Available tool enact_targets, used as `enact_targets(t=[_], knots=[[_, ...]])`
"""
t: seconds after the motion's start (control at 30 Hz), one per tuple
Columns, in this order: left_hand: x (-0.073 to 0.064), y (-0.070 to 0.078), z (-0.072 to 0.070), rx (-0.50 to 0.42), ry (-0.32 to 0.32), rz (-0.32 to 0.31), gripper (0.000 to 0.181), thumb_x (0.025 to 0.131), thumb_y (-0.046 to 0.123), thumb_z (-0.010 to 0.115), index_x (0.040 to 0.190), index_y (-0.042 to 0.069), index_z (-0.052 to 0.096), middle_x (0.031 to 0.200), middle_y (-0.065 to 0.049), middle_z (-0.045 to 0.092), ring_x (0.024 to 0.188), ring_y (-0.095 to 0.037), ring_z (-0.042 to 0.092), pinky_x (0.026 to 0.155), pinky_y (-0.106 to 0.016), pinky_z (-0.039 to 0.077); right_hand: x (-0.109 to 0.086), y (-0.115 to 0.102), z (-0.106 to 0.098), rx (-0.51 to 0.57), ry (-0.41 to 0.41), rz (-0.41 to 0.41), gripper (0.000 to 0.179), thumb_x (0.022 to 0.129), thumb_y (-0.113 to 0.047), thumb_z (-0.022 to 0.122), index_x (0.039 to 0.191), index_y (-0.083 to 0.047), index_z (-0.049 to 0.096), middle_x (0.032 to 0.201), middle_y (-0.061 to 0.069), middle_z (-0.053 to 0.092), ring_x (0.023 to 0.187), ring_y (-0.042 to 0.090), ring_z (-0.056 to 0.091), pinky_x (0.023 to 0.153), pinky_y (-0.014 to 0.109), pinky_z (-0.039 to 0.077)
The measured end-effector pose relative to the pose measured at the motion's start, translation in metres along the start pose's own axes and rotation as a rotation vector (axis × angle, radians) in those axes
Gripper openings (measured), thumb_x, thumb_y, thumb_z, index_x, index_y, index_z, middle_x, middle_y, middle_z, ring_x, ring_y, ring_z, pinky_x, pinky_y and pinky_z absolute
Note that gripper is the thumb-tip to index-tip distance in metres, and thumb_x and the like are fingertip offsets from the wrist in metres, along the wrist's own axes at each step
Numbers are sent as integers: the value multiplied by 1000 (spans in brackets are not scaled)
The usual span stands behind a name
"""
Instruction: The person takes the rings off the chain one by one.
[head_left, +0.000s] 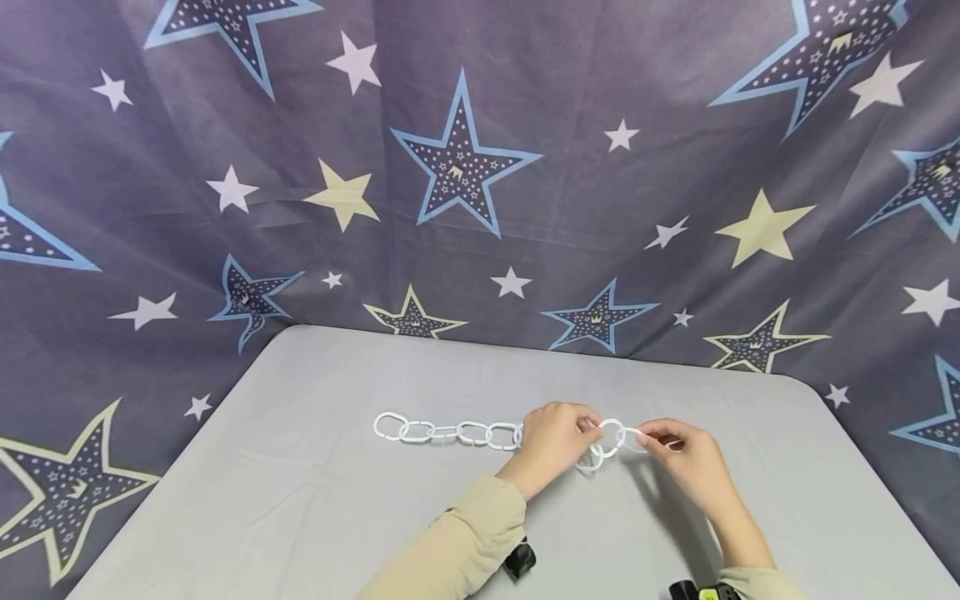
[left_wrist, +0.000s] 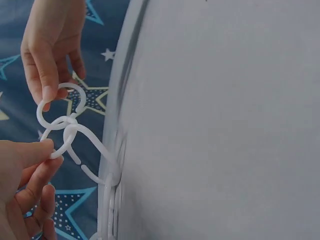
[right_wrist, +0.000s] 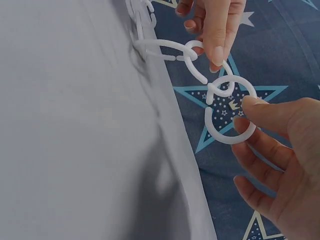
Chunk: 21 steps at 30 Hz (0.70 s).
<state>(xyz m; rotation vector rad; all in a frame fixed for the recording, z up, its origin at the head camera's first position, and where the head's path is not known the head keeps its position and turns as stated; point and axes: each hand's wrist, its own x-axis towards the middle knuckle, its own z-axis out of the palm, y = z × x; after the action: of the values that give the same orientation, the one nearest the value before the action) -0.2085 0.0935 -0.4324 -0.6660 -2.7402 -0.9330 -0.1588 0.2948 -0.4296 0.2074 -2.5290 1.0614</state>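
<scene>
A chain of white plastic rings (head_left: 473, 433) runs across the grey table, its left part lying flat and its right end raised between both hands. My left hand (head_left: 553, 437) pinches one ring (left_wrist: 59, 148) near that end between thumb and fingers. With thumb and fingertips my right hand (head_left: 686, 457) pinches the end ring (right_wrist: 231, 140), which is hooked through the left hand's ring. A small gap shows in the side of the end ring in the right wrist view. Below the left hand, another link (head_left: 589, 462) hangs toward the table.
The grey-covered table (head_left: 247, 483) has rounded far corners. Behind it hangs a dark curtain (head_left: 570, 208) printed with stars. Black wrist devices (head_left: 519, 559) sit at both sleeves.
</scene>
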Motion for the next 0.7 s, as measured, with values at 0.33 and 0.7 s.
enact_targets(t=[0.33, 0.7], knots=[[-9, -13, -4, -37, 29, -22, 12, 86, 41, 75, 94, 32, 78, 79, 25, 67, 73, 3, 59, 63, -19, 40, 0, -11, 11, 23, 11, -23, 7, 83, -3, 77, 90, -6, 76, 80, 0, 73, 71, 4, 62, 69, 25, 50], [-14, -18, -5, -124, 74, -51, 12, 86, 40, 75, 94, 31, 78, 79, 22, 68, 74, 3, 60, 65, -21, 42, 1, -22, 16, 63, 26, -16, 8, 84, -3, 77, 90, -8, 77, 80, -2, 72, 72, 5, 62, 70, 19, 48]])
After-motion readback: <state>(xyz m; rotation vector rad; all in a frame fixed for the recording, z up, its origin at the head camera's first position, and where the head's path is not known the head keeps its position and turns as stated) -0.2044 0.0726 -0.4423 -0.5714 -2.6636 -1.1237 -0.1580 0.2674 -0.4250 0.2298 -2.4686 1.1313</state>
